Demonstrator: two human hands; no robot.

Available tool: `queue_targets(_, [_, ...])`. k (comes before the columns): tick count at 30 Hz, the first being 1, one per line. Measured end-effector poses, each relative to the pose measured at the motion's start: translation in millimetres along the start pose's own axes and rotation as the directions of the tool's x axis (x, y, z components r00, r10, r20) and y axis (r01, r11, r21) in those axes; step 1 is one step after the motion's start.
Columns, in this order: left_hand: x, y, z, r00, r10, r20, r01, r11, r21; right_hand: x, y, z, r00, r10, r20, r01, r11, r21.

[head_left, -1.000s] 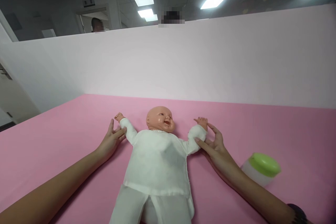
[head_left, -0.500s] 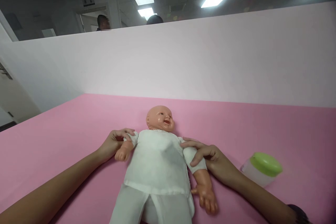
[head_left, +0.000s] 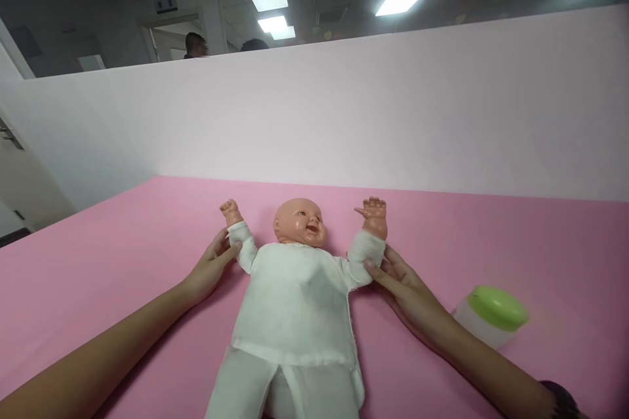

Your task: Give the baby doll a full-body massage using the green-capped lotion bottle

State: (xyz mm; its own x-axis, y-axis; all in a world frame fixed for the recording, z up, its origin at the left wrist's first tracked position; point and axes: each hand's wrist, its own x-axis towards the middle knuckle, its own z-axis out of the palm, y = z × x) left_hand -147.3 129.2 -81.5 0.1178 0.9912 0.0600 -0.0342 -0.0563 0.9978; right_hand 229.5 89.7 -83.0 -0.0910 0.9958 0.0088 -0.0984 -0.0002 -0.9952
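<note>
Our left hand [head_left: 212, 268] and right hand [head_left: 400, 285] pinched the white sleeves of the baby doll [head_left: 297, 301] between thumbs and fingers, both its arms raised; it lay face-up on the pink surface [head_left: 122, 236], between our hands.

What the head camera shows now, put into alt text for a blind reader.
A person's left hand and right hand hold the raised arms of a baby doll in white clothes, lying face up on a pink surface. A container with a green lid sits to the right; a white wall rises behind.
</note>
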Motion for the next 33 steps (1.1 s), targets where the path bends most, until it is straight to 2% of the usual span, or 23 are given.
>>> queue_targets(3, [-1,-3,1.4,0.978,-0.07,-0.195,0.084,0.995,0.063,-1,0,1,0.999,-0.003,-0.045,-0.002,0.993,-0.118])
queue_targets(5, [-2,-3,2.7,0.969,-0.075,-0.237,0.108,0.986,0.129,-1,0,0,0.998,-0.004,-0.057,-0.007,0.983,-0.183])
queue_targets(9, [-2,4,6.1,0.986,-0.067,-0.153,0.098,0.974,0.205,1,1,-2,0.992,0.025,-0.125,-0.057,0.965,-0.257])
queue_targets(14, [2,7,7.8,0.988,-0.078,-0.134,0.103,0.976,0.19,5,-3,-1,0.998,0.058,-0.033,-0.063,0.976,-0.209])
queue_targets(18, [1,4,5.4,0.987,-0.086,-0.136,0.109,0.98,0.166,7,0,-1,0.995,0.081,-0.06,-0.09,0.982,-0.165])
queue_targets(23, [-1,4,3.2,0.993,-0.052,-0.109,0.056,0.998,0.041,7,6,-5,0.996,0.054,-0.07,-0.061,0.993,-0.098])
queue_targets(26, [-3,8,4.7,0.992,-0.077,-0.101,0.072,0.996,-0.053,5,6,-5,0.999,0.031,-0.038,-0.033,0.997,-0.065])
queue_targets(29, [-3,13,5.8,0.993,-0.083,-0.086,0.069,0.985,-0.155,4,3,-4,1.0,-0.011,0.02,0.012,0.997,-0.072])
queue_targets(33, [1,15,2.4,0.999,-0.021,-0.033,0.014,0.98,-0.2,4,-2,-2,0.997,-0.061,0.041,0.065,0.99,-0.122])
